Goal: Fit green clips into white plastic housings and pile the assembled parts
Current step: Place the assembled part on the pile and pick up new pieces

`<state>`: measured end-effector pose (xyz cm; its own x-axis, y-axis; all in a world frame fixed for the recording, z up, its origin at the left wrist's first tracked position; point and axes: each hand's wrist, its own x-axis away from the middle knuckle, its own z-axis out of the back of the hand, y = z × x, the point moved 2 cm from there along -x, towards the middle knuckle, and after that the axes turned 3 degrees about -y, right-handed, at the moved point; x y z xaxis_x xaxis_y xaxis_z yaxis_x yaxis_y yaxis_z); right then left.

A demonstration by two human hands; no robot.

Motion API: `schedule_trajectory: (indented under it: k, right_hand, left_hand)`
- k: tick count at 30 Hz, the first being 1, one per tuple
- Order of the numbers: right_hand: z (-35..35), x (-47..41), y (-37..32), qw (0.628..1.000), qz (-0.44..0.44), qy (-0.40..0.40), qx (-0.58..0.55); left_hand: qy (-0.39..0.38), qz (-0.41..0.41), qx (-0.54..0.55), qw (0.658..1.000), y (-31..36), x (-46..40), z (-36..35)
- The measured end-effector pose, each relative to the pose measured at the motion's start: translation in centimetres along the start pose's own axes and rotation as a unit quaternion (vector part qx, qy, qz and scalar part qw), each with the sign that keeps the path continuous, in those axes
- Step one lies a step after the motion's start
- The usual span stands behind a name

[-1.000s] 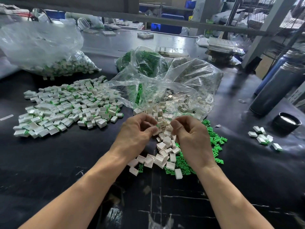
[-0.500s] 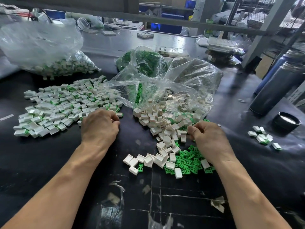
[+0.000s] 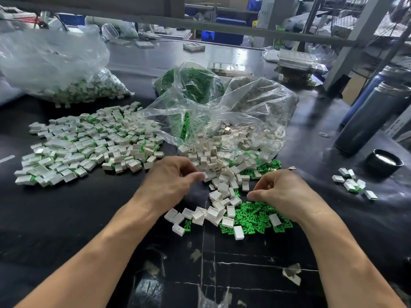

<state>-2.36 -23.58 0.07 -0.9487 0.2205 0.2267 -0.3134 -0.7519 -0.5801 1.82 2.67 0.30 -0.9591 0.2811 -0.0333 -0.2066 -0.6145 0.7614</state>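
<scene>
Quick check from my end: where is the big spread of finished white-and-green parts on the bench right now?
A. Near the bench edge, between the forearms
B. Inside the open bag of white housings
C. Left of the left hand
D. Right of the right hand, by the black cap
C: the large pile of assembled parts lies spread on the black bench to the left of the left hand; only a small cluster sits right of the right hand.

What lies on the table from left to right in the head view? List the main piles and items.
Pile of assembled parts → left hand → loose white housings → right hand → small cluster of assembled parts → black lid.
</scene>
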Motion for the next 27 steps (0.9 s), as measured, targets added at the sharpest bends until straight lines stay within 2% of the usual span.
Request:
schedule_trajectory:
  k: [5, 13, 18, 23, 27]
  right_hand:
    - [-0.3, -0.3, 0.0, 0.999, -0.018, 0.02, 0.029]
    - [-0.4, 0.0, -0.4, 0.999, -0.011, 0.029, 0.04]
    - [-0.5, 0.5, -1.4, 0.998, 0.019, 0.057, 0.014]
    - [-0.7, 0.7, -2.2, 0.984, 0.064, 0.118, -0.116]
    - [-1.3, 1.1, -2.6, 0.956, 0.105, 0.119, -0.247]
  left_hand:
    - [-0.059, -0.007, -0.036, 0.998, 0.9, 0.6, -2.2]
    - [-0.053, 0.002, -0.062, 0.997, 1.3, 0.7, -2.8]
    - [-0.064, 0.021, -0.023, 0.997, 1.0, 0.7, -2.6]
    - [-0.072, 0.023, 0.008, 0.997, 1.2, 0.7, -2.6]
    - [-0.07, 0.018, 0.028, 0.997, 1.3, 0.8, -2.5]
